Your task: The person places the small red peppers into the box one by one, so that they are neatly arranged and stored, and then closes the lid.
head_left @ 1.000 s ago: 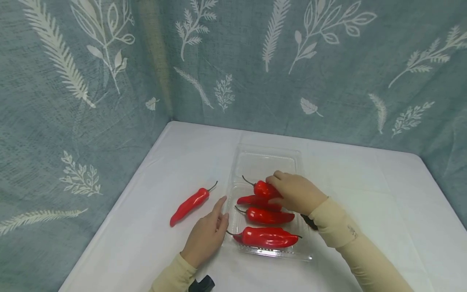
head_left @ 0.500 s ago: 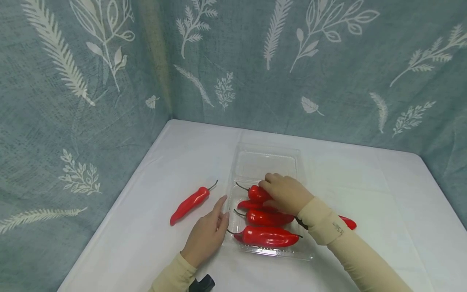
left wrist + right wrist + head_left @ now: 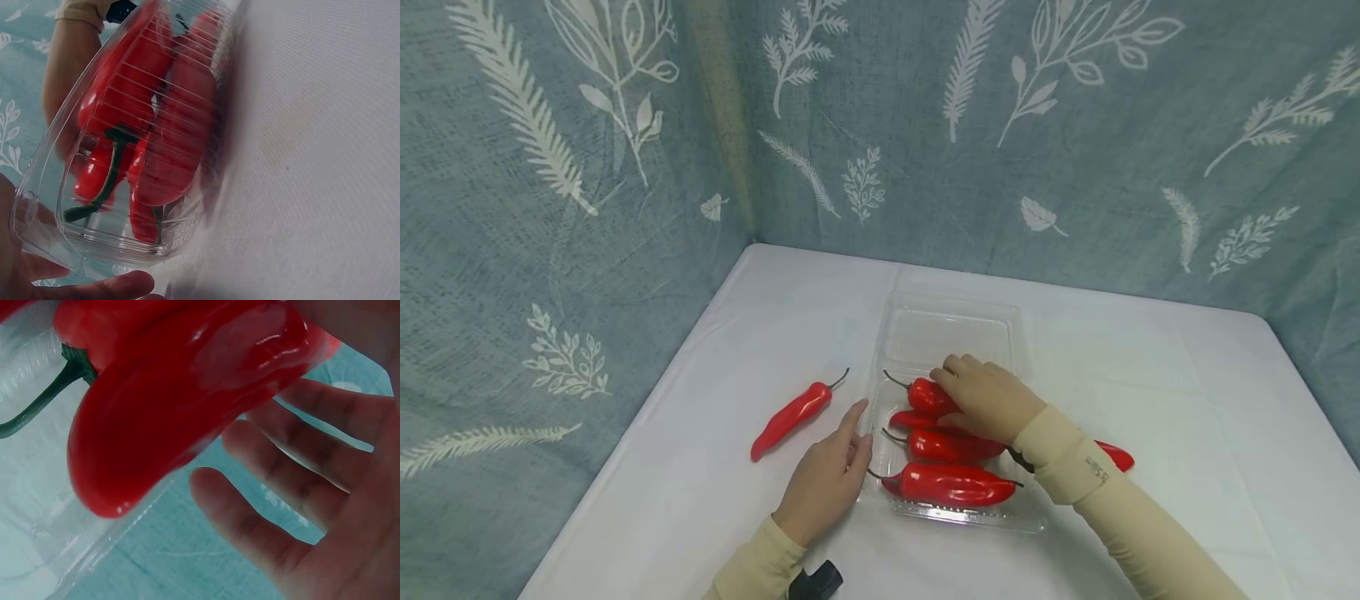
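A clear plastic clamshell container (image 3: pixel 953 337) lies open, its lid to the back. Several red long peppers lie crosswise in its near half, the frontmost pepper (image 3: pixel 957 485) along the near side. My right hand (image 3: pixel 988 396) holds the rearmost red pepper (image 3: pixel 929 397), thumb on the near side and fingers on the far side. In the right wrist view its fingertips (image 3: pixel 209 481) meet the pepper's underside. My left hand (image 3: pixel 826 482) lies at the container's left edge, index finger extended; the left wrist view shows its fingers beside the clear wall (image 3: pixel 75 247).
Left of the container, a single red pepper (image 3: pixel 790 421) lies on the white cloth (image 3: pixel 700 500). Part of another red pepper (image 3: pixel 1116 456) shows beyond my right sleeve. A patterned blue-green curtain (image 3: pixel 895 167) hangs behind and at the left.
My right hand has shifted slightly left with the pepper, then stayed nearly still. The pepper at the right has come out from behind my sleeve. My left hand has kept its place.
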A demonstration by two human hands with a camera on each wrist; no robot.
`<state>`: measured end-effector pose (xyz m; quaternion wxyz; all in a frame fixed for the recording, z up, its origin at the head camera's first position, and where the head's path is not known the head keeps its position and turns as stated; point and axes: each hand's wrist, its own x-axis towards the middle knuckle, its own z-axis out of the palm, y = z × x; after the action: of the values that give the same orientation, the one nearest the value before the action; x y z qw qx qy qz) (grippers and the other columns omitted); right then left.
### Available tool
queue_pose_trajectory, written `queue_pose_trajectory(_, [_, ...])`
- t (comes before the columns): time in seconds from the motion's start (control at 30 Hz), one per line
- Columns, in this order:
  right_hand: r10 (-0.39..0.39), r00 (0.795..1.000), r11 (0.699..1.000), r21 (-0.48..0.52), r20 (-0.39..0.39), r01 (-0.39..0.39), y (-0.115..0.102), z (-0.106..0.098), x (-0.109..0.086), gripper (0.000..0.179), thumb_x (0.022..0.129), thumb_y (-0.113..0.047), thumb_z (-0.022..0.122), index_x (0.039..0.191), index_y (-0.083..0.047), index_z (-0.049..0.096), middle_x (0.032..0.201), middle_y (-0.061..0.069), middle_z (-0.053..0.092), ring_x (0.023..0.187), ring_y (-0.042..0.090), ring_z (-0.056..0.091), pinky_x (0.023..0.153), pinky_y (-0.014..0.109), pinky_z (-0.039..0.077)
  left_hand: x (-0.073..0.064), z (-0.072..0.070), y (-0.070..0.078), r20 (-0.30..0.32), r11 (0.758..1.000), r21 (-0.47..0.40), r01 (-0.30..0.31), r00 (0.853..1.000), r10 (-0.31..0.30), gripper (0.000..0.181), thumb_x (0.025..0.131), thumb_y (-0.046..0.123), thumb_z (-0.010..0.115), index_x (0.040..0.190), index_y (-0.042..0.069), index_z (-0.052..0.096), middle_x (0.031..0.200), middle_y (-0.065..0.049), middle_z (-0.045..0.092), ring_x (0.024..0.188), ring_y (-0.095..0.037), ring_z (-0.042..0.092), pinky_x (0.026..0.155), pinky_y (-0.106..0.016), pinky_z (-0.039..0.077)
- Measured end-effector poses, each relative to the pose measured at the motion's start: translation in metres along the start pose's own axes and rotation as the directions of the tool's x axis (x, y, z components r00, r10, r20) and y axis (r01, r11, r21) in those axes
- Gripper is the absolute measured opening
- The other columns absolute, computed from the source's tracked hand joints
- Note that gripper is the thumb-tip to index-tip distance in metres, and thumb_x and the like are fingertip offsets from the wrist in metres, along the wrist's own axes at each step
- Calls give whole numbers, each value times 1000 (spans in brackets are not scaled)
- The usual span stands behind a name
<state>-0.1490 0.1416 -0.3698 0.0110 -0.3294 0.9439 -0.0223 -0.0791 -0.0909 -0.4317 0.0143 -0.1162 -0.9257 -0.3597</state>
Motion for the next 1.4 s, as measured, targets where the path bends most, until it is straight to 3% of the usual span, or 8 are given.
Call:
queue_pose_trajectory(0.3, [25,999,1000,9,-30,-25,7,-11,-13,62,76,-36,80,126,-8,58,107,5,62,95,20,60,82,34,54,1,-6,2,-34,1000,16,26,999,-25,50,97,28,55,141,9,44,84,3,64,64,-4,52,59,-22,45])
queue_pose_trajectory(0.53, [130,991,989,67,-8,-129,21,-15,-36,64,77,-34,79,130,-7,55,114,9,62,102,24,61,86,38,53,8,-19,-2,-119,999,44,-4,993,9,45,91,24,64,134,11,55,88,1,65,71,-8,57,63,-24,49])
queue_pose_trajectory(0.7, [188,981,980,67,-49,-185,32,-11,-57,61,79,-35,77,128,-5,56,114,11,62,101,26,63,85,40,54,15,-35,-11,-243,985,132,-113,960,142,35,86,14,69,120,5,63,91,-6,65,82,-20,59,70,-34,51])
queue_pose_trajectory(0.8, [250,966,967,71,-70,-245,36,-6,-71,57,82,-36,74,127,-5,56,112,12,63,99,27,65,83,43,54,19,-44,-19,-285,977,178,-120,944,168,35,84,11,71,117,2,64,95,-13,63,86,-27,56,71,-39,50])
queue_pose_trajectory(0.97, [328,938,942,121,-113,-314,47,5,-98,51,86,-35,69,124,-3,57,111,13,62,100,30,63,81,46,54,22,-51,-30,-254,979,202,-29,964,81,43,82,17,74,121,3,62,103,-17,59,94,-31,53,72,-41,50])
queue_pose_trajectory(1.1, [363,924,927,151,-119,-345,59,10,-125,49,85,-32,71,121,-2,59,112,14,61,103,32,60,84,48,52,23,-50,-38,-207,975,220,4,977,42,46,81,20,75,121,2,62,104,-18,58,95,-32,54,75,-43,49])
queue_pose_trajectory(1.27, [397,917,906,171,-30,-387,72,15,-148,52,81,-33,75,120,-3,60,113,14,60,104,33,57,88,49,50,23,-47,-43,-182,969,243,35,983,10,47,79,19,77,121,3,62,105,-19,58,94,-34,54,75,-46,47])
queue_pose_trajectory(1.4, [398,917,905,179,-36,-386,78,21,-160,52,77,-30,79,118,-3,61,111,15,60,102,34,57,86,49,50,23,-44,-41,-179,969,242,51,984,-7,46,80,19,76,120,3,62,105,-18,58,94,-34,53,75,-46,43])
